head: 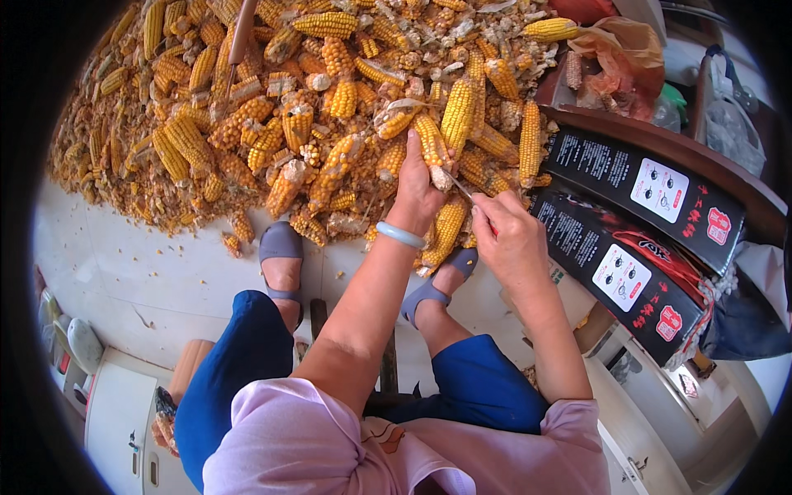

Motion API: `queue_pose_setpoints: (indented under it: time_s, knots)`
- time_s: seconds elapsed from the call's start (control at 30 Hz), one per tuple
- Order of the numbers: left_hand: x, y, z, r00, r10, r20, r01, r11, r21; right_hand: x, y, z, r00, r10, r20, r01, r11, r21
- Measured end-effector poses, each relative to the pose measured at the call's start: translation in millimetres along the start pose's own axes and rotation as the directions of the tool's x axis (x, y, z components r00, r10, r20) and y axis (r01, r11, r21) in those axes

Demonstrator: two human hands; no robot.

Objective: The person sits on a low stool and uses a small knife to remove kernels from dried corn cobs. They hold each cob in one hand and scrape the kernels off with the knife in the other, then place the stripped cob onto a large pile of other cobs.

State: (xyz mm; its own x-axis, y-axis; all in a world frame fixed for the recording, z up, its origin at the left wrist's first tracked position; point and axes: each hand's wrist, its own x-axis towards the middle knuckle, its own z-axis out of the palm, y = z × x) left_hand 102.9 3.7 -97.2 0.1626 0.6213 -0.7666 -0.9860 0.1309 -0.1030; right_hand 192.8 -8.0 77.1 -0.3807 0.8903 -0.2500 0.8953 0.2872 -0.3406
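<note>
My left hand (419, 179), with a pale bangle (401, 235) at the wrist, holds an ear of corn (431, 141) whose base points down toward me. My right hand (510, 232) is closed around the red handle of a thin metal tool (459, 185); its tip is at the base of that ear. Whether the tool is a screwdriver or an awl I cannot tell. Both hands are over the near edge of a large heap of corn ears (334, 167), some with kernels partly gone.
Black printed boxes (643, 185) lean at the right beside a dark red curved edge (687, 145). Plastic bags (625, 62) lie behind them. A wooden handle (242, 31) with a metal shaft stands in the heap. My feet rest on the tiled floor (154, 272) below it.
</note>
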Motion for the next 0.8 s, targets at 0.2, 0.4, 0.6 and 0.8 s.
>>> queue_pose_setpoints:
  time_s: [0.2, 0.4, 0.6, 0.8]
  knots:
    - [-2, -1, 7, 0.999, -0.013, -0.052, 0.010, 0.999, -0.049, 1, -5, -4, 1.000, -0.019, 0.011, 0.020, 0.998, -0.057]
    - [-3, -2, 5, 1.000, -0.028, -0.002, 0.028, 0.999, -0.042, -2, -9, -7, 1.000, -0.009, 0.007, 0.009, 0.999, -0.039]
    - [0, -5, 0, 1.000, -0.002, -0.020, 0.001, 1.000, -0.010, 2, -10, -1, 0.997, -0.073, 0.003, 0.073, 0.991, -0.115]
    - [-1, -9, 7, 0.999, 0.015, -0.042, -0.015, 1.000, -0.002, 3, -15, 2, 0.994, -0.087, 0.059, 0.098, 0.973, -0.210]
